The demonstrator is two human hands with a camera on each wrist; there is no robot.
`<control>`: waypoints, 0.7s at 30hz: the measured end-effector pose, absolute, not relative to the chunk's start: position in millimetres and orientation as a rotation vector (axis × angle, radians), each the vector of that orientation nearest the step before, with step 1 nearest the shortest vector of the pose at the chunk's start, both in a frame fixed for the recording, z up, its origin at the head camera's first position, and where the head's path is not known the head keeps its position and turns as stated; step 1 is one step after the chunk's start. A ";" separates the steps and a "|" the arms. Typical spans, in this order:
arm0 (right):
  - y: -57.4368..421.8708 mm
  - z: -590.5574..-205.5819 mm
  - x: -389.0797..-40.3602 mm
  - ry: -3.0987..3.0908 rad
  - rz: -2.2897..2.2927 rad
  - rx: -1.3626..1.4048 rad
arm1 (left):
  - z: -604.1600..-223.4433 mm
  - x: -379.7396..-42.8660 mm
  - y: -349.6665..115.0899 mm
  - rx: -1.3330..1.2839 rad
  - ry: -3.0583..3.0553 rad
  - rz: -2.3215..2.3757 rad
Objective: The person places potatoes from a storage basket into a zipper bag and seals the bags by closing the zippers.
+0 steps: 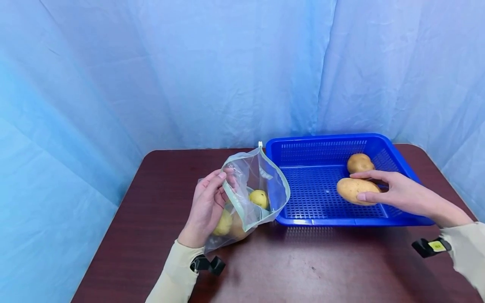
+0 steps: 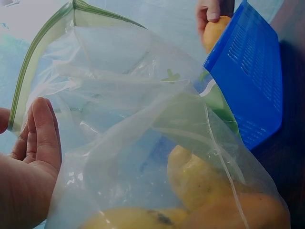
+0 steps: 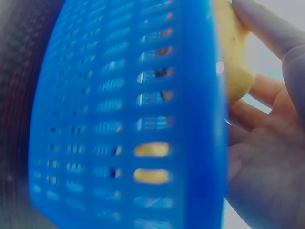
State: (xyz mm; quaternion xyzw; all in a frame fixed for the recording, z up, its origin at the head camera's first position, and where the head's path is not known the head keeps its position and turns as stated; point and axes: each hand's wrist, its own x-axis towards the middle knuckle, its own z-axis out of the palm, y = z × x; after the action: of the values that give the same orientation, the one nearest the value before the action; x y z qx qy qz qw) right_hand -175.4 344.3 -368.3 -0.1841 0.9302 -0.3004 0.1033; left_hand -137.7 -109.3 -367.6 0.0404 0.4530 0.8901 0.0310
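Note:
My left hand (image 1: 206, 206) pinches the rim of a clear zip bag (image 1: 242, 166) between thumb and fingers, and the bag's mouth gapes toward the right. Inside lie several rounded pieces of yellow and tan produce (image 1: 259, 198), seen through the film in the left wrist view as well. On the right, my right hand (image 1: 401, 191) grips an oblong, pale tan potato (image 1: 352, 189) over the blue basket (image 1: 303, 221). Behind that potato, a rounder brown potato (image 1: 360, 163) sits in the basket. In the right wrist view the basket's slotted wall hides part of the held potato (image 3: 233, 57).
The basket stands at the back right of a dark reddish-brown table (image 1: 159, 198), its left side right by the bag. A white zip slider (image 1: 260, 144) sticks up at the bag's far corner. Pale blue curtain (image 1: 227, 75) hangs behind the table and along the left.

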 end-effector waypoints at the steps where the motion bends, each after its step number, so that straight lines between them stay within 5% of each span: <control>1: 343.4 -366.5 -174.8 2.753 -0.887 -0.536 | -367.6 -137.6 -109.2 0.128 1.395 2.743; 21: 311.3 -343.8 -155.3 2.760 -1.212 -0.551 | -366.4 -136.7 -107.0 0.129 1.397 2.753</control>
State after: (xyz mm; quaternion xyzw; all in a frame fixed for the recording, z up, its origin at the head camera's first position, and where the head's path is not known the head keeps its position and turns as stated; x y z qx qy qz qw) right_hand -155.3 311.3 -343.8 -0.1797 0.9000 -0.3952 0.0387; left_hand -136.7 -107.0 -366.4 0.0418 0.4519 0.8907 0.0261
